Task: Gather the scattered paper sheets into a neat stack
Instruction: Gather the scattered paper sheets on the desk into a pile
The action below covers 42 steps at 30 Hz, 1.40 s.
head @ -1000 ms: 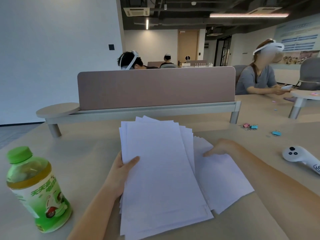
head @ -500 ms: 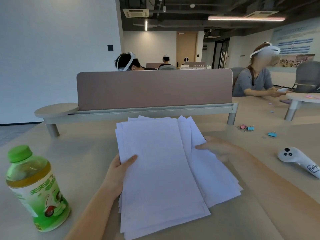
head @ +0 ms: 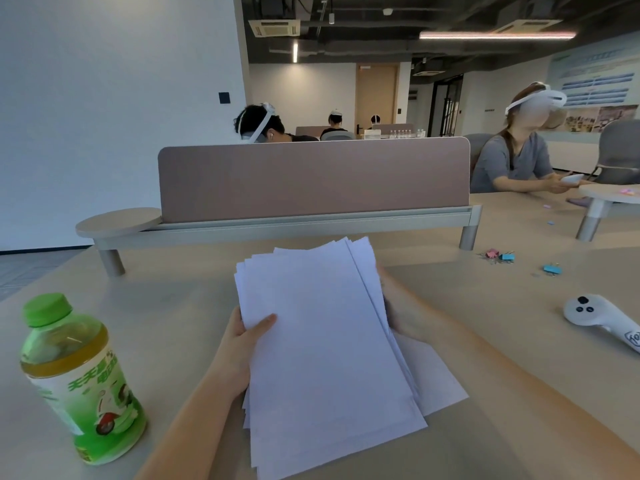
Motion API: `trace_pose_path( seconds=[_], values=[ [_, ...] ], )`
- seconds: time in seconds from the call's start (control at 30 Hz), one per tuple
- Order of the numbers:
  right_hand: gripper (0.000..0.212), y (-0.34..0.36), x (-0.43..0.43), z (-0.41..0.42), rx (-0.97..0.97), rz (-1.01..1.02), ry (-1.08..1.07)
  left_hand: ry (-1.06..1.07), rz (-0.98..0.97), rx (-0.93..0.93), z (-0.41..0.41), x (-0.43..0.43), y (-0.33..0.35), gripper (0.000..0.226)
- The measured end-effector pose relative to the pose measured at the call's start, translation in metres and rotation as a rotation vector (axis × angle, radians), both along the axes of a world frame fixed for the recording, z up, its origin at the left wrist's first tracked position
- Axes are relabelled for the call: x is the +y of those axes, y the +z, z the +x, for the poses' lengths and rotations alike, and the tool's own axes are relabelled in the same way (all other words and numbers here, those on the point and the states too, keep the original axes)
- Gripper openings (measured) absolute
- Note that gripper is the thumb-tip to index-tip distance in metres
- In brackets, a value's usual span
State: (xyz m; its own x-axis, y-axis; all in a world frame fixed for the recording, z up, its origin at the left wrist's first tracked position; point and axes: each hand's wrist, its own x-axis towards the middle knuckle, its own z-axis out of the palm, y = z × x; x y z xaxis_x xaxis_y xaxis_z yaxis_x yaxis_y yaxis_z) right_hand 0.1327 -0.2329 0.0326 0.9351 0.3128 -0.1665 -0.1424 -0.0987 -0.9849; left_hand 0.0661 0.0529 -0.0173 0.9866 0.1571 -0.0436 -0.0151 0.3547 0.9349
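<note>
Beige desk (head: 166, 306) fills the near view of an open office, with a green bottle (head: 78, 379) standing left of the paper stack (head: 322, 344) and a white controller (head: 595, 315) lying well to its right. That stack sits in the middle of the desk in front of the person, its edges fanned rather than square. Beside it, the left hand (head: 242, 344) pinches its left edge, thumb on top and fingers beneath. On the other side, the right hand (head: 403, 317) presses against the right edge, but its fingers are hidden behind the sheets, so I cannot tell whether they grip. One loose sheet (head: 440, 382) juts out at the lower right; squeezing too hard could crumple it or leave it behind. Compared with a second ago, the right-hand sheets have been pulled in against the stack.
</note>
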Motion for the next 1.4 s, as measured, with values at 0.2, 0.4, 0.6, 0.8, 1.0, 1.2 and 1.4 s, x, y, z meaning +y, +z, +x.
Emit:
trace_pose_path(
  seconds=[0.2,0.4,0.6,0.8,1.0,1.2,1.4],
  values=[
    [0.018,-0.001,-0.041,0.02,-0.089,-1.0,-0.206,-0.044,0.089,-0.026,0.001,-0.002,0.0,0.034],
    [0.042,0.012,-0.021,0.023,0.011,-0.892,-0.069,-0.068,0.056,-0.091,-0.005,-0.002,0.001,0.052],
    [0.016,0.006,-0.023,0.003,-0.072,-0.062,-0.072,-0.049,-0.027,-0.1,-0.005,0.001,0.004,0.048],
    [0.039,-0.009,0.0,0.005,0.114,0.435,-0.009,-0.086,-0.091,-0.073,-0.01,-0.004,0.009,0.038],
    [0.049,0.002,0.01,-0.001,0.032,0.205,0.002,0.046,-0.046,-0.016,-0.007,-0.005,0.008,0.048],
    [0.041,-0.01,0.005,-0.018,0.046,0.079,0.006,0.005,-0.029,0.075,-0.009,-0.013,0.021,0.053],
    [0.04,-0.004,0.005,-0.019,0.085,-0.126,0.091,-0.032,0.094,0.138,-0.014,-0.016,0.023,0.033]
  ],
)
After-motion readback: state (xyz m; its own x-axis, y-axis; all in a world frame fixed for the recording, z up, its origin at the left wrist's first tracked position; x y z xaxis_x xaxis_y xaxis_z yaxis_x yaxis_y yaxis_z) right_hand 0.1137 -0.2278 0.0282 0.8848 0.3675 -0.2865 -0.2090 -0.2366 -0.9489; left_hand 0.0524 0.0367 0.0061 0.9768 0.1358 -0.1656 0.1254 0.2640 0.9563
